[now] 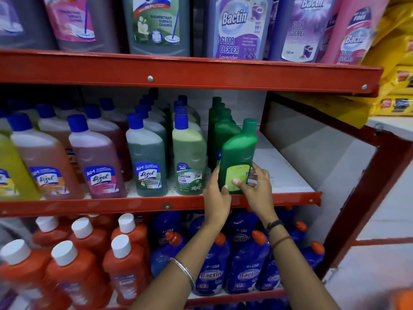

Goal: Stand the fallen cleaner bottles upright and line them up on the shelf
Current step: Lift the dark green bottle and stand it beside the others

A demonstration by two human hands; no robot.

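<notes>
A dark green cleaner bottle with a green cap stands upright at the front edge of the middle shelf, leaning slightly right. My left hand grips its lower left side and my right hand holds its lower right side, thumb on the pale green label. Behind it a row of matching green bottles runs back into the shelf. To the left stand rows of blue-capped bottles.
White shelf board lies bare to the right of the green bottle, bounded by the red frame post. Large floor cleaner bottles fill the top shelf. Orange bottles and blue bottles crowd the lower shelf under my arms.
</notes>
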